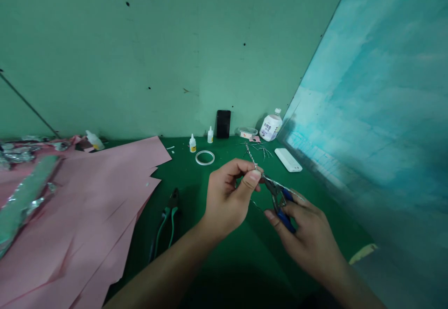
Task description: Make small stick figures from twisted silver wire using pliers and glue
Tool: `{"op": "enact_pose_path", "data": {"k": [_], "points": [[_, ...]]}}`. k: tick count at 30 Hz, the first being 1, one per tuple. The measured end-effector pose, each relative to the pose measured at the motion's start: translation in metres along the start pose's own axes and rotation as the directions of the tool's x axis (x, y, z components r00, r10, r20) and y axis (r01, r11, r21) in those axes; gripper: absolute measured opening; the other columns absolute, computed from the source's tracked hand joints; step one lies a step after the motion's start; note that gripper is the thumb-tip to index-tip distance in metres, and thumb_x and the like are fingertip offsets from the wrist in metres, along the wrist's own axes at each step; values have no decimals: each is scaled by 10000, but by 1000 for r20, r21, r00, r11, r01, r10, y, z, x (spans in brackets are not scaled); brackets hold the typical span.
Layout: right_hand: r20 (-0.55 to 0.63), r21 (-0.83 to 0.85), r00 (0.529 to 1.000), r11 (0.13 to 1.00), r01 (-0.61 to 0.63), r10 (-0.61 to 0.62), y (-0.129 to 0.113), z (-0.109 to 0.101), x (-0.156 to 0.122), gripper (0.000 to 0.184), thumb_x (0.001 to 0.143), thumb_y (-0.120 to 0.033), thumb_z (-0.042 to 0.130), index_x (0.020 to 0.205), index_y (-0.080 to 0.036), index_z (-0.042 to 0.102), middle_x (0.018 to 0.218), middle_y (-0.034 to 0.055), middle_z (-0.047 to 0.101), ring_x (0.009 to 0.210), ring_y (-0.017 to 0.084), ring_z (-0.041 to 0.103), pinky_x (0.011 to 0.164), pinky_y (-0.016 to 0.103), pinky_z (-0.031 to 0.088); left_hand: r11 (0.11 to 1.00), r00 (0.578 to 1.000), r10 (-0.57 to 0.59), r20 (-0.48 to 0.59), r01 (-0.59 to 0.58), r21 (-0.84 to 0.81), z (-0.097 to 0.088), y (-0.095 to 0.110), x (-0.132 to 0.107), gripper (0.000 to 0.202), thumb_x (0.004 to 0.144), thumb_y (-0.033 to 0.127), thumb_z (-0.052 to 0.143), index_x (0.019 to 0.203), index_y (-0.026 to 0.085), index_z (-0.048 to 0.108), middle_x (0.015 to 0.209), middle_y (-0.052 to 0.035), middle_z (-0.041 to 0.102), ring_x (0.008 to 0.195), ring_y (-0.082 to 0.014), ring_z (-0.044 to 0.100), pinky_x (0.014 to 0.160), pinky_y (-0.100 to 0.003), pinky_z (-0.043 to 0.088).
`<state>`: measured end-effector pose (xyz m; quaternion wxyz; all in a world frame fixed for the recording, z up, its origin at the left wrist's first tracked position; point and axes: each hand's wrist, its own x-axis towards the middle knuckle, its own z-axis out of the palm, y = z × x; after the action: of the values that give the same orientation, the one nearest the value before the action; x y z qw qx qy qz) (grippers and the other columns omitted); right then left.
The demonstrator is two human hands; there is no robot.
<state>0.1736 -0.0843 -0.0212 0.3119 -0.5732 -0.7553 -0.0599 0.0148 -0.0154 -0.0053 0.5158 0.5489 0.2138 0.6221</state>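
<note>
My left hand is held over the green table, its thumb and fingers pinched on a thin twisted wire piece that sticks up and away from it. My right hand is closed around the blue handles of small pliers. The pliers' jaws point left and meet the wire right at my left fingertips. Both hands hover above the table surface, near its right side.
Green-handled pliers lie on the green table. Pink paper sheets cover the left. At the back stand two small glue bottles, a tape ring, a black phone, a white bottle and a white box.
</note>
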Motion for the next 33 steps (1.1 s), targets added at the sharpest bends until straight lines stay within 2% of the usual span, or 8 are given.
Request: {"op": "enact_pose_path", "data": {"k": [6, 10, 15, 23, 29, 33], "points": [[-45, -200, 996, 977, 68, -79, 11, -2, -3, 241, 879, -353, 550, 716, -177, 542, 778, 44, 468, 636, 172, 510, 555, 301, 416, 995, 994, -103, 25, 103, 15, -2, 4, 2, 146, 847, 276, 638, 757, 162, 630, 688, -8, 602, 559, -92, 540, 540, -227, 439], [-104, -313, 985, 944, 100, -139, 15, -1, -6, 142, 850, -283, 553, 764, -171, 563, 819, 66, 488, 670, 189, 507, 584, 316, 427, 993, 993, -112, 37, 110, 30, -2, 5, 3, 148, 848, 263, 629, 745, 158, 629, 701, -8, 599, 557, -86, 534, 525, -223, 419], [-144, -462, 974, 882, 93, -178, 15, -2, -7, 125, 843, -285, 549, 776, -181, 569, 848, 89, 512, 714, 218, 507, 614, 336, 441, 992, 995, -102, 16, 100, 72, 1, 7, 0, 152, 859, 272, 623, 754, 161, 625, 645, 5, 575, 562, -94, 529, 535, -227, 414], [-150, -521, 970, 850, 86, -190, 20, 1, -11, 96, 823, -279, 570, 807, -184, 572, 864, 93, 527, 745, 222, 512, 637, 339, 445, 985, 995, -105, 0, 104, 139, 6, 15, -4, 159, 866, 249, 611, 736, 158, 617, 603, 11, 559, 564, -100, 505, 550, -239, 408], [-164, -549, 971, 834, 57, -175, 15, -3, -6, 181, 874, -295, 552, 737, -184, 589, 811, 92, 530, 721, 222, 489, 626, 343, 407, 977, 989, -144, 6, 142, 161, 6, 15, -4, 191, 871, 274, 607, 722, 155, 607, 576, 14, 545, 544, -98, 484, 525, -236, 384], [-170, -585, 962, 807, 76, -214, 14, -9, -2, 209, 873, -311, 573, 701, -193, 580, 812, 96, 528, 738, 229, 479, 637, 349, 391, 974, 985, -173, 12, 169, 154, 6, 17, -3, 208, 875, 277, 605, 709, 152, 598, 575, 17, 538, 546, -94, 479, 532, -228, 382]]}}
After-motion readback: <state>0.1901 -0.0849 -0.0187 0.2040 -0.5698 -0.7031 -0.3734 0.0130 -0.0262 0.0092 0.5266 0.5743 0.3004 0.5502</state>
